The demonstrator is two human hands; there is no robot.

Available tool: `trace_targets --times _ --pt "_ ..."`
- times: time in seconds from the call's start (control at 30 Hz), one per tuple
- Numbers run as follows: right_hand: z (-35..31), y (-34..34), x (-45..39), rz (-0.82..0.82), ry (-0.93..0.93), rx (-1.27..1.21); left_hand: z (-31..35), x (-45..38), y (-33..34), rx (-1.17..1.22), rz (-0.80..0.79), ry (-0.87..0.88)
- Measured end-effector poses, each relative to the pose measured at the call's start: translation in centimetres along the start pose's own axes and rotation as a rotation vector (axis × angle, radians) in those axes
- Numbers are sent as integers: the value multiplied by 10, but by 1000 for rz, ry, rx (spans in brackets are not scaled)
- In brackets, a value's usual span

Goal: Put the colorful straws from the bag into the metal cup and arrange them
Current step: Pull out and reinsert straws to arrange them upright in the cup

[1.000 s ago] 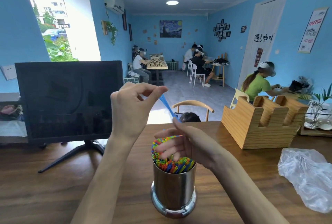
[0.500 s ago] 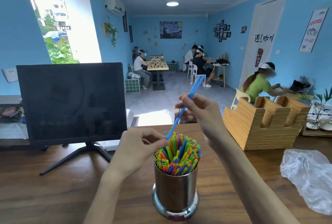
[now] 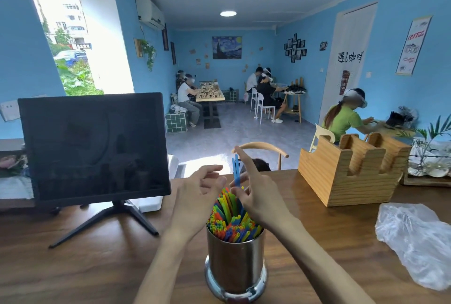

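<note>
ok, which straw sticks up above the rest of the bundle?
The blue straw. It stands well clear of the other straws packed in the metal cup, with the right hand pinching it; the left hand holds nothing.

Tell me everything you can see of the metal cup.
The shiny cylindrical metal cup stands upright on the brown wooden table, near its front edge. Its steel wall reflects the wood, and a wider polished ring forms its base. It is packed with colorful plastic straws standing above its rim. Neither hand visibly touches the cup; the right hand pinches a blue straw above it.
</note>
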State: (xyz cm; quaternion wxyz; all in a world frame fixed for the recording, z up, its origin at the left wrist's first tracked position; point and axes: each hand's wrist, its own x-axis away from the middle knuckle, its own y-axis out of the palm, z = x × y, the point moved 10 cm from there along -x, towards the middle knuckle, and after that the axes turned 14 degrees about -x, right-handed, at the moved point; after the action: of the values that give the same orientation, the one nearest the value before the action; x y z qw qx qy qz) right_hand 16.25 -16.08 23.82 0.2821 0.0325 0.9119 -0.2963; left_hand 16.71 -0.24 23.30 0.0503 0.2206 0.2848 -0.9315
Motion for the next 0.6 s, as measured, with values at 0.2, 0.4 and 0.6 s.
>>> trace_targets --times 0.2,0.4,0.6 --pt "0 -7 3 39 -57 100 -7 -3 16 -38 -99 0" --pt "17 -16 3 95 24 -110 -15 4 32 -152 -215 43" --pt "63 6 2 -161 306 -302 -23 5 29 -180 -216 44"
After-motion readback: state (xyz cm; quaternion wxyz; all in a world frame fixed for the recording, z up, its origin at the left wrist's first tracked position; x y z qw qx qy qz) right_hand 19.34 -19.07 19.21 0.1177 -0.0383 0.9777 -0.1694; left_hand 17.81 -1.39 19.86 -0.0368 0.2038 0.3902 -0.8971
